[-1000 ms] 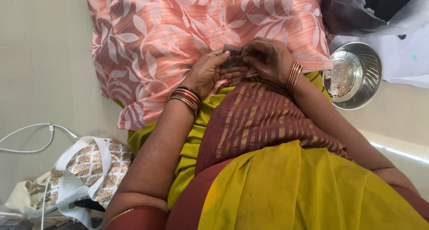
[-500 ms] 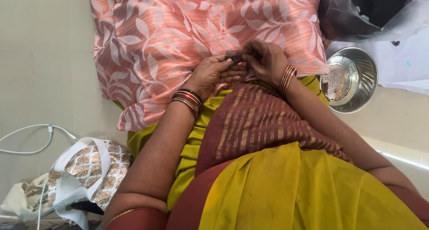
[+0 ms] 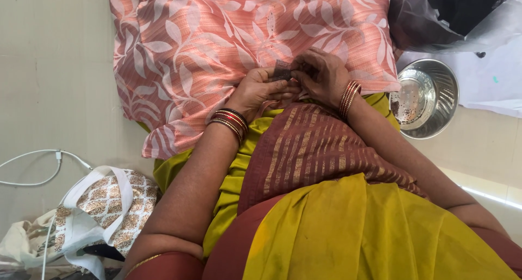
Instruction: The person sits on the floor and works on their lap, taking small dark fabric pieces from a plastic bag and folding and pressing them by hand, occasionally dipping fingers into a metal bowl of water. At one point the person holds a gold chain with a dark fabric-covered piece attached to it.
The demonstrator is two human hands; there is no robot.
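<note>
While the pink leaf-print cloth (image 3: 217, 46) lay spread over the floor and lap, a steel bowl (image 3: 435, 95) sat just right of it and a patterned bag (image 3: 103, 209) lay at lower left. Both hands met at the cloth's near edge: left hand (image 3: 261, 89) and right hand (image 3: 323, 73) pinched a small dark piece (image 3: 282, 69) between their fingertips.
</note>
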